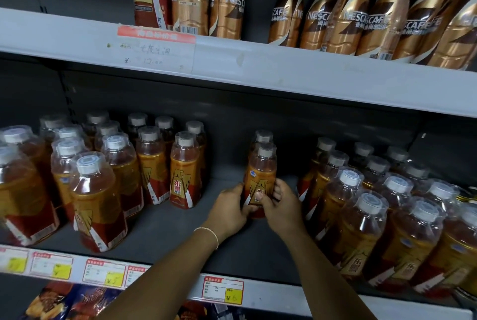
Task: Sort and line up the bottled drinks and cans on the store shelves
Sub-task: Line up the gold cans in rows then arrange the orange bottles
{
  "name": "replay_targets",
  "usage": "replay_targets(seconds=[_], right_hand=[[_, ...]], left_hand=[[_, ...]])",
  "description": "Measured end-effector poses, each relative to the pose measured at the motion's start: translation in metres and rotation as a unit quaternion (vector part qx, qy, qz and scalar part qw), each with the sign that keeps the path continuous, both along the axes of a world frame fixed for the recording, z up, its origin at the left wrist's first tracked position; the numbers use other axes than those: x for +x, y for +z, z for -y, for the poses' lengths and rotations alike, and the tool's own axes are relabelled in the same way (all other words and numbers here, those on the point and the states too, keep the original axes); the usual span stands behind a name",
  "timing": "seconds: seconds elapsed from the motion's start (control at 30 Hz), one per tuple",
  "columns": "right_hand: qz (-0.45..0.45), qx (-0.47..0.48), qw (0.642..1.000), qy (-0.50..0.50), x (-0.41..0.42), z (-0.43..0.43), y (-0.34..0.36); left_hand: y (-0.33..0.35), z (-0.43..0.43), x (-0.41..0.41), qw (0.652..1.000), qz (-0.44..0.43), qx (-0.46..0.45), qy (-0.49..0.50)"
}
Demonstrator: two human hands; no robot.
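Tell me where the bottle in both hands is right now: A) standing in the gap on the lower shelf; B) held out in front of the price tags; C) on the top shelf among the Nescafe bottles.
A: the left hand and right hand grip the Dongpeng drink bottle, upright on the bare stretch of the grey shelf.

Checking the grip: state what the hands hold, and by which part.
Both the left hand and right hand grip one orange bottle by its lower labelled body, one on each side.
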State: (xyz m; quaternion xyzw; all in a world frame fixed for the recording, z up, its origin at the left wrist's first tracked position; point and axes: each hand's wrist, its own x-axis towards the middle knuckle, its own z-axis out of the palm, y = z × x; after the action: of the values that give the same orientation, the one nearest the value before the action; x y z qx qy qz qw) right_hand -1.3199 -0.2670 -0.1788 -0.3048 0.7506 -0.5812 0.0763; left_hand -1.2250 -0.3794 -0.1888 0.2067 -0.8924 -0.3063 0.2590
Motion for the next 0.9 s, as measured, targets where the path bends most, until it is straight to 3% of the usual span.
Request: replay_targets(seconds=[0.1, 0.2, 0.37, 0.47, 0.63, 0.9], right_hand=[[-0.024, 0.03, 0.996, -0.074, 0.006, -0.001, 0.004], [-0.132, 0.056, 0.978, -0.149, 0.017, 0.002, 0.003], [-0.256, -0.086, 0.958, -0.101, 0.053, 0.034, 0.002], [-0.229, -0.074, 0.97, -0.029, 0.07, 0.064, 0.003], [-0.117, 0.055, 0.988, 0.08, 0.086, 0.11, 0.004], [-0.117, 0.092, 0.985, 0.087, 0.09, 0.132, 0.013]], left_hand=[[0.004, 0.003, 0.011, 0.999, 0.026, -0.037, -0.006], [0.007, 0.011, 0.031, 0.997, 0.018, -0.072, 0.028], [0.017, 0.029, 0.077, 0.991, -0.005, -0.077, 0.113], [0.019, 0.036, 0.104, 0.985, -0.001, -0.056, 0.165], [0.018, 0.045, 0.134, 0.981, -0.011, -0.044, 0.189], [0.014, 0.05, 0.149, 0.986, -0.001, -0.016, 0.166]])
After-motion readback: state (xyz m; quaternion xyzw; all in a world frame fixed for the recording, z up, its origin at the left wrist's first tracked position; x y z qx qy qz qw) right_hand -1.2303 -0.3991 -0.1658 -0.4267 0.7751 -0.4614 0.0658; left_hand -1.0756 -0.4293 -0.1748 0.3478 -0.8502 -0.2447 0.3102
